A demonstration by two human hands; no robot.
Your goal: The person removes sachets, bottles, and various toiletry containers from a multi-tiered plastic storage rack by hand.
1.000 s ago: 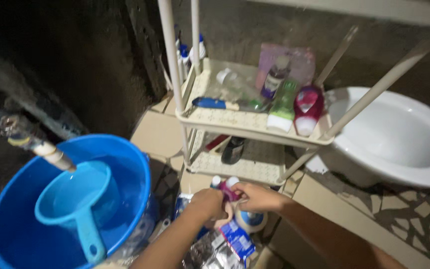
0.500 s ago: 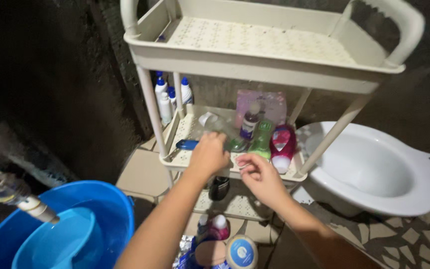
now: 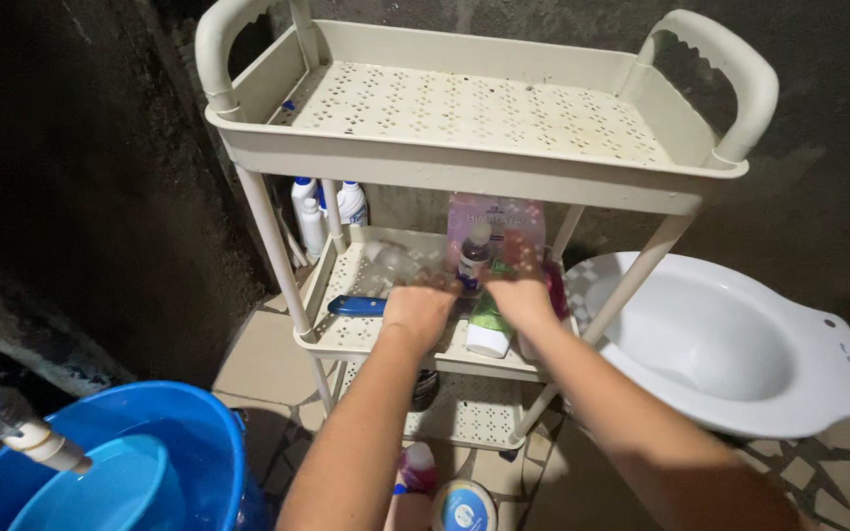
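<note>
Cream plastic rack (image 3: pixel 464 172), its top tier overhanging left hand (image 3: pixel 417 313) and right hand (image 3: pixel 518 293); their grips are hidden among bottles (image 3: pixel 489 329).

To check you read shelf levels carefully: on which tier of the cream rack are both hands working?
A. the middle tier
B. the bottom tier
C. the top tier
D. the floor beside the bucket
A: the left hand and right hand are among the bottles on the middle tier; the top tier holds nothing.

A three-tier shelf rack (image 3: pixel 464 157) stood between a water bucket (image 3: pixel 150 442) on its left and a toilet bowl (image 3: pixel 740 344) on its right; bottles (image 3: pixel 489 329) sat on its middle shelf.
</note>
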